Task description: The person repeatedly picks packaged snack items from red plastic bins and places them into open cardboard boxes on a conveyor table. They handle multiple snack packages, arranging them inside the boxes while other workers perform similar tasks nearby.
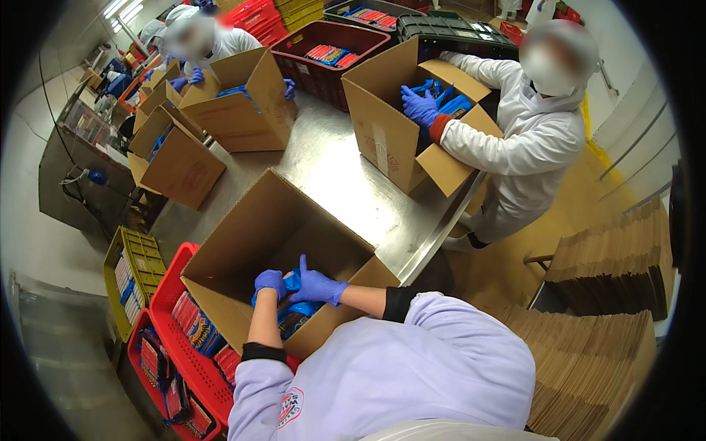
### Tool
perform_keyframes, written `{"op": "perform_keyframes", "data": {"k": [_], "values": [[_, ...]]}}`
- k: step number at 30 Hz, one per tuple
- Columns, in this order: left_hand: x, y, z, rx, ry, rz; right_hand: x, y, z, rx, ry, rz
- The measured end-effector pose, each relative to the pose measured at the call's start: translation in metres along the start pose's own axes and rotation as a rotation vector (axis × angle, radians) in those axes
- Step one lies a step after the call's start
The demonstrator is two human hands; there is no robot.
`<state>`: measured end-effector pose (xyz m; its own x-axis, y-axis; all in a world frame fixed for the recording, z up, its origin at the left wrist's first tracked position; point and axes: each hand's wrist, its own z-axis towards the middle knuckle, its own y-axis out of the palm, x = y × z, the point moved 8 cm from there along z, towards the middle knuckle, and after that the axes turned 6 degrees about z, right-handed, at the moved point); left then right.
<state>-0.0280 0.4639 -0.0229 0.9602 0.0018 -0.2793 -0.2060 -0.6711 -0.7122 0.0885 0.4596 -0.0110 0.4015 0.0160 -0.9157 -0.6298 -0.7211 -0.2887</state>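
Observation:
In front of me stands an open cardboard box (283, 198) with several blue packs (298, 317) along its near side. My left hand (270, 282), in a blue glove, is curled round the edge of a blue pack (293, 281) inside the box. Beside it, my right hand (321, 285), gloved too, lies across the packs with its thumb sticking up, apart from the fingers. Its fingertips are partly hidden against the packs. Left of the box, a red crate (193, 353) holds blue-and-red packs of what look like sausages (193, 320).
The box rests on a steel table (323, 158). At the right, a co-worker (522, 132) reaches into another box (386, 121); more boxes (184, 165) and people stand at the far left. A yellow crate (143, 253) sits left. Flattened cardboard (588, 353) is stacked at the right.

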Motion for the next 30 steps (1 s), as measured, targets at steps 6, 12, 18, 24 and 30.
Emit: {"op": "perform_keyframes", "data": {"k": [6, 12, 18, 24, 30], "values": [[-0.017, -0.002, -0.013, 0.006, 0.125, -0.230, -0.008, 0.000, 0.001, -0.076, -0.048, -0.070], [-0.015, -0.007, -0.016, 0.029, 0.119, -0.251, -0.012, -0.006, -0.003, -0.102, -0.033, -0.098], [-0.014, -0.009, -0.019, 0.044, 0.101, -0.258, -0.014, -0.007, -0.004, -0.120, -0.032, -0.077], [-0.013, -0.010, -0.021, 0.016, 0.104, -0.239, -0.009, -0.004, 0.000, -0.121, -0.059, -0.062], [-0.014, -0.003, -0.014, 0.007, 0.132, -0.221, -0.008, -0.003, 0.001, -0.128, -0.071, -0.093]]}}
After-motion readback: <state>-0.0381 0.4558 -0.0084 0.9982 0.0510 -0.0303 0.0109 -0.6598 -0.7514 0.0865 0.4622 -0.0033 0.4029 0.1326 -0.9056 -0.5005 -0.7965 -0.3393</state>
